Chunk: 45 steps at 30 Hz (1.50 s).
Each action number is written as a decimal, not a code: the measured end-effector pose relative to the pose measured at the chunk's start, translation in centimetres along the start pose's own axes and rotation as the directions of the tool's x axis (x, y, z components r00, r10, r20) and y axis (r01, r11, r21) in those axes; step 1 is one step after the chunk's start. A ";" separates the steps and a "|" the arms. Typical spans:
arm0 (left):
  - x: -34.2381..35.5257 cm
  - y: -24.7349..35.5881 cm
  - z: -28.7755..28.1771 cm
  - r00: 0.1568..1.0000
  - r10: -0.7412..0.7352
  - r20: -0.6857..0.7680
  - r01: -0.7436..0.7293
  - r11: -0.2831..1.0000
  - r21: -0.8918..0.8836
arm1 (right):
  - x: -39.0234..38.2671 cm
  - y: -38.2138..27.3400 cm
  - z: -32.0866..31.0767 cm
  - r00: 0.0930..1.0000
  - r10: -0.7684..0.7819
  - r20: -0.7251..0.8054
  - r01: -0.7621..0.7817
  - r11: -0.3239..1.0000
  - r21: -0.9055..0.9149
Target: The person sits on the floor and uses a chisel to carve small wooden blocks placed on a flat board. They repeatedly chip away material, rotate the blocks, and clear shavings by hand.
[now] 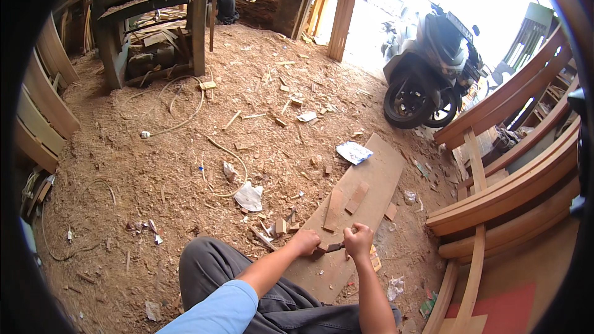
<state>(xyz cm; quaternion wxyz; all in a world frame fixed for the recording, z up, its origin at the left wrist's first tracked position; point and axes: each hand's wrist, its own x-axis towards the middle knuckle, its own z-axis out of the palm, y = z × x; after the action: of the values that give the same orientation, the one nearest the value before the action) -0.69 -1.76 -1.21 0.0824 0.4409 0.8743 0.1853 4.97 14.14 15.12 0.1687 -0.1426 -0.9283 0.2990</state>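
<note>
My left hand (304, 242) is closed around a small brown wooden block (322, 248), whose end shows past the fingers. To its right, my right hand (359, 240) makes a fist with the thumb on top. From that fist a short dark flat tool (335, 247) reaches across to the block; its handle is hidden, and I cannot make out its exact kind. Both hands are over a long wooden board (380, 167) on the ground. Two thin wood pieces, a nearer strip (334, 210) and a farther strip (357, 198), lie on the board.
Wood shavings and offcuts cover the floor. A white-and-blue packet (354, 153) rests on the board's far part. Curved wooden frames (507, 179) stand close on the right. A pale cable (243, 164) snakes ahead, a wooden stand (199, 25) is far left, and a motorbike (427, 68) is far right.
</note>
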 end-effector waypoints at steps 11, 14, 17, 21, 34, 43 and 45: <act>-0.1 0.2 -0.2 0.998 0.046 -0.047 -0.047 0.999 -0.005 | 0.3 0.6 0.6 1.000 -0.019 -0.008 0.019 0.999 -0.039; -0.1 0.2 -0.2 1.000 -0.005 -0.018 0.004 0.999 -0.039 | 0.4 1.1 0.8 1.000 0.014 0.010 -0.014 1.000 -0.018; 0.0 0.2 -0.2 1.000 -0.011 0.002 0.011 0.998 -0.054 | 0.5 1.2 0.8 1.000 -0.020 -0.005 0.020 1.000 0.020; 0.0 0.2 -0.2 1.000 0.012 0.017 -0.012 1.000 -0.020 | 0.4 0.7 0.6 1.000 -0.006 0.009 0.006 1.000 0.014; -0.1 0.5 -1.0 0.999 -0.022 0.044 0.022 1.000 0.003 | 0.1 -1.3 0.0 1.000 -0.005 0.001 0.005 1.000 0.022; -0.1 0.3 -0.6 1.000 0.001 0.001 -0.001 1.000 -0.014 | 0.1 -1.3 0.0 1.000 -0.018 -0.010 0.018 1.000 -0.007; 0.0 0.2 -0.6 1.000 -0.001 0.012 0.002 1.000 -0.013 | 0.2 -1.1 0.1 1.000 -0.013 -0.007 0.013 1.000 0.001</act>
<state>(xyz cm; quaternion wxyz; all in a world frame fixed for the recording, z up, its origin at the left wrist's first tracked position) -0.69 -1.82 -0.57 0.0907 0.4408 0.8730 0.1881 4.61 13.30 15.73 0.1740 -0.1377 -0.9284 0.2981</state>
